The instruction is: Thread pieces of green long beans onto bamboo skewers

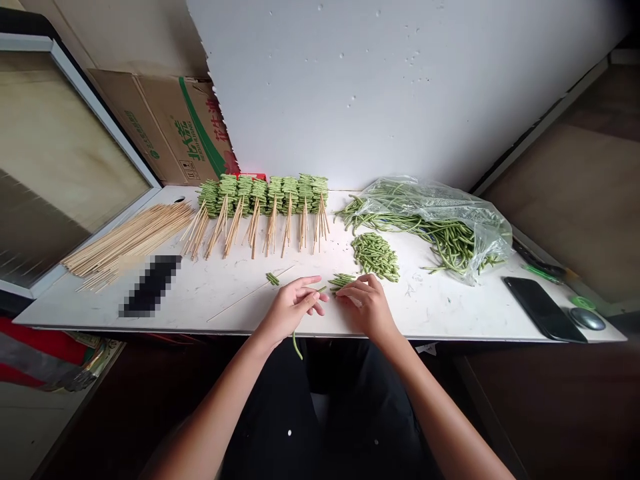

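We sat at the white table (450,313) with both hands near its front edge; our left hand (293,308) was curled narrowly round a long bean (296,343), whose tail hung below the table edge; our right hand (367,305) lay just beside it, fingers bent down onto a small bunch of cut pieces (343,281), though we could not tell whether it gripped them or only touched them. A single skewer (250,293) lay bare on the table to the left, a few short pieces (273,279) close by its far end. As for progress, we judged a good deal done; a row of loaded skewers (265,200) stood stacked along the wall side, several piles deep. Much was left too; a heap of cut beans (376,255) waited beyond our right hand, a plastic bag (440,223) held many uncut ones, and a broad pile of bare sticks (130,243) lay far left.
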`<act>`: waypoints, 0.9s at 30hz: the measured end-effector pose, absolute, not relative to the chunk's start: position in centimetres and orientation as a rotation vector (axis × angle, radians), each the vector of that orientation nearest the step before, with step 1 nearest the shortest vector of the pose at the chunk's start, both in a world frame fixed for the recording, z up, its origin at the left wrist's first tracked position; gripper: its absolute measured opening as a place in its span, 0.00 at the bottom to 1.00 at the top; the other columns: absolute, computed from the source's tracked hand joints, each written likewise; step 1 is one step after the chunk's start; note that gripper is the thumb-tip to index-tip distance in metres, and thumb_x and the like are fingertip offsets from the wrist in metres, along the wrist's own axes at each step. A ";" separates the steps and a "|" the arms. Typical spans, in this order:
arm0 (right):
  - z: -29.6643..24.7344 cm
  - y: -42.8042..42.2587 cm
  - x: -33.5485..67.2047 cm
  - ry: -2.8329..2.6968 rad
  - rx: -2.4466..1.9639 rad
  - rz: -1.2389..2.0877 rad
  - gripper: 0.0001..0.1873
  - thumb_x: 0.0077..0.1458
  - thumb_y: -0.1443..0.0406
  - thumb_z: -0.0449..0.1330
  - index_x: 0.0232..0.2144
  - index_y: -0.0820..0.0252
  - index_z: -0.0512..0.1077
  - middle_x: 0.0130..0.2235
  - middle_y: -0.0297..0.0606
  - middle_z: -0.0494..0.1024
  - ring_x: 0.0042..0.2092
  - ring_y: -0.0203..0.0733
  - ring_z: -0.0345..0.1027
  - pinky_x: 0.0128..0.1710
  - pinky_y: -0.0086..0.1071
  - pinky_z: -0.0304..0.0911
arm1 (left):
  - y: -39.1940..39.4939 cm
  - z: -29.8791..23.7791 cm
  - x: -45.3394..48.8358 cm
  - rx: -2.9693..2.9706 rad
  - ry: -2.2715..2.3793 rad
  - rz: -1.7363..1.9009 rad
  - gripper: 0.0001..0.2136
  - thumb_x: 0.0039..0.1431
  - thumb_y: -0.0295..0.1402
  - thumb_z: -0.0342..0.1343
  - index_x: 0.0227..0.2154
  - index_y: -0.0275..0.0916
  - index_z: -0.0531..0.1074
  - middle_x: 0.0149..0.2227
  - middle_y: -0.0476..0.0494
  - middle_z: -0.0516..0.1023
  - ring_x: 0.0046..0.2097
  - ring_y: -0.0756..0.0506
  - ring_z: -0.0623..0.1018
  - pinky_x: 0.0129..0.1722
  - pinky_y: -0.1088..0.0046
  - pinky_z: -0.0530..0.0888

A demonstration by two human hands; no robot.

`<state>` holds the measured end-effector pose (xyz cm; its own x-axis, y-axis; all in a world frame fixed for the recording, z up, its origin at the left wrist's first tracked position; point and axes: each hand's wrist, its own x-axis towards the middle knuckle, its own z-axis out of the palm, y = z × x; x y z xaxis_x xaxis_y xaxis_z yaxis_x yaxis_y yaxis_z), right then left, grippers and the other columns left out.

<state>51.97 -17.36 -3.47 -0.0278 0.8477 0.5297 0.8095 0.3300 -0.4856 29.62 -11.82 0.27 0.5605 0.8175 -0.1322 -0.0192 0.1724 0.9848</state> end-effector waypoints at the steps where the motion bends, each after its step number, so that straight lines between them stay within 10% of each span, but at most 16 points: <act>1: -3.2 -17.4 52.0 -1.827 -1.466 0.026 0.07 0.65 0.66 0.65 0.37 0.52 0.84 0.38 0.40 0.84 0.43 0.51 0.67 0.45 0.46 0.67 | -11.8 0.3 29.6 1.258 0.783 0.694 0.26 0.66 0.41 0.64 0.61 0.33 0.69 0.45 0.33 0.85 0.38 0.45 0.84 0.40 0.69 0.75; 8: 1.1 -18.2 50.5 -1.862 -1.215 0.228 0.24 0.63 0.60 0.68 0.60 0.52 0.75 0.47 0.44 0.82 0.48 0.51 0.70 0.49 0.48 0.70 | -12.1 2.0 29.3 1.344 0.784 0.680 0.32 0.61 0.42 0.70 0.63 0.36 0.65 0.43 0.35 0.86 0.42 0.41 0.86 0.45 0.63 0.80; 22: 1.5 -19.3 49.7 -1.739 -1.130 0.148 0.10 0.64 0.68 0.66 0.47 0.50 0.81 0.37 0.40 0.80 0.41 0.47 0.71 0.41 0.44 0.70 | -13.6 2.5 29.1 1.624 0.939 0.763 0.15 0.64 0.43 0.65 0.45 0.36 0.83 0.32 0.42 0.84 0.29 0.47 0.79 0.32 0.70 0.75; 27: 1.5 -19.4 49.5 -1.861 -1.156 0.113 0.10 0.65 0.67 0.64 0.48 0.51 0.80 0.37 0.41 0.80 0.41 0.47 0.68 0.41 0.44 0.70 | -13.9 2.1 29.2 1.624 0.866 0.773 0.12 0.65 0.41 0.64 0.43 0.38 0.83 0.41 0.38 0.86 0.42 0.41 0.84 0.45 0.66 0.79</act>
<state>49.52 -19.42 1.53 -0.1438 0.7496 0.6461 0.6663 0.5561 -0.4968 29.23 -13.89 2.07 0.5224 0.8513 0.0495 0.1461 -0.1466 0.9784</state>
